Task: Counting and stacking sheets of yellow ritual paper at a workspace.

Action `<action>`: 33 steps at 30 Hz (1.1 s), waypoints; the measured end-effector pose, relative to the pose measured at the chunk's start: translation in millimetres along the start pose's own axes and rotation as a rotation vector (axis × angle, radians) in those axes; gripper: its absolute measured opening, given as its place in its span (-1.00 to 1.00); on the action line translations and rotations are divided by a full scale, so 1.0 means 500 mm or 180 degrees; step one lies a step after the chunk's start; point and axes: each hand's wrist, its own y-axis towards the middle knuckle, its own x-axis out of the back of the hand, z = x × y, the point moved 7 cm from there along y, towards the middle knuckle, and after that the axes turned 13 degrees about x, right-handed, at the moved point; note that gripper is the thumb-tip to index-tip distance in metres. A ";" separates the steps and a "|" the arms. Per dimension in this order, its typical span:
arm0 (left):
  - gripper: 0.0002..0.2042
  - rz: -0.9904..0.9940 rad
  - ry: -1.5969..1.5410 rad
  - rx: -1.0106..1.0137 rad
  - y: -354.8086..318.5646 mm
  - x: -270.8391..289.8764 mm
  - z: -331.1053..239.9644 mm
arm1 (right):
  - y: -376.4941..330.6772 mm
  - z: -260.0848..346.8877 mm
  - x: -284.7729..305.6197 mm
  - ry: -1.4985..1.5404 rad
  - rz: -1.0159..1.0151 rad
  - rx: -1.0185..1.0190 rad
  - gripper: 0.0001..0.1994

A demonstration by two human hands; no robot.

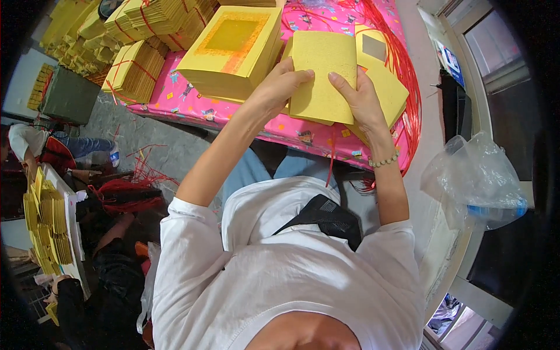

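Both hands grip a rectangular stack of yellow paper [324,64] above the near edge of a pink-covered table [216,114]. My left hand [281,86] pinches its left side, thumb lying on the top face. At the right side, my right hand [366,104] has its thumb on the paper and the other fingers mostly hidden behind. Beneath and right of it lie more yellow sheets [385,87], one bearing a grey square [374,48]. A thick yellow paper block [236,44] with an orange-edged print stands just left of my left hand.
Tied yellow bundles [135,71] fill the table's far left. Long red strings [408,87] hang over its right end. A clear plastic bag [481,178] is by the window at right. At lower left, other people sit near a white table [73,233] holding yellow paper stacks.
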 end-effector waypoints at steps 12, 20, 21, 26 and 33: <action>-0.60 -0.0279 -0.0093 -0.1337 -0.043 -0.022 -0.004 | -0.029 0.039 -0.009 -0.0551 -0.0005 0.0765 -0.60; -0.63 -0.0027 -0.0336 -0.1438 -0.058 -0.032 0.010 | -0.048 0.037 0.000 0.0073 -0.0312 0.0463 -0.70; -0.63 -0.0011 -0.0328 -0.1435 -0.062 -0.032 0.011 | -0.045 0.044 0.001 0.0069 -0.0328 0.0470 -0.70; -0.61 -0.0098 -0.0157 -0.1173 -0.077 -0.035 0.028 | -0.039 0.043 0.016 0.0437 -0.0615 0.0467 -0.75; -0.59 0.0005 -0.0097 -0.0950 -0.089 -0.032 0.064 | -0.040 0.031 0.048 0.0348 -0.0585 0.0416 -0.80</action>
